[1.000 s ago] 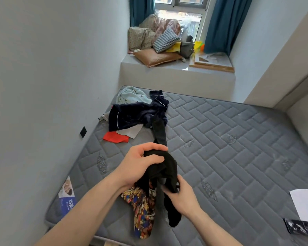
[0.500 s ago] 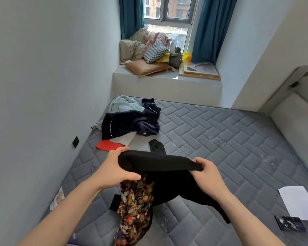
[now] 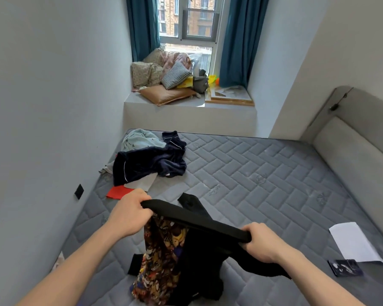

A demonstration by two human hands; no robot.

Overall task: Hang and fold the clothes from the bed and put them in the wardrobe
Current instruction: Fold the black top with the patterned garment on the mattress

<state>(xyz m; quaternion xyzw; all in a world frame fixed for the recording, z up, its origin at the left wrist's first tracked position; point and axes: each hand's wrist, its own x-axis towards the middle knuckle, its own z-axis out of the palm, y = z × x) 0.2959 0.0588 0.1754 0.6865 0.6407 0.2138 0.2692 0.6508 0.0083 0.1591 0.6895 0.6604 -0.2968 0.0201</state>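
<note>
A black garment (image 3: 199, 221) is stretched between my hands above the grey quilted mattress (image 3: 263, 180). My left hand (image 3: 131, 212) grips its upper left end and my right hand (image 3: 260, 242) grips the lower right end, so the top edge slants down to the right. The rest of the black cloth hangs and trails onto the mattress. A multicoloured patterned garment (image 3: 161, 255) lies under it. Further back on the left lie a dark navy garment (image 3: 146, 164), a pale blue-green one (image 3: 139, 140) and a red piece (image 3: 117, 192).
A white sheet of paper (image 3: 354, 244) and a small dark card (image 3: 345, 267) lie at the mattress's right edge. A padded headboard (image 3: 352, 146) runs along the right. Cushions (image 3: 168, 78) are piled on the window ledge behind. A wall closes the left side.
My hands have pulled further apart, stretching the black garment's edge. My right hand has dropped lower, so the edge now slants. The view has tilted up toward the window.
</note>
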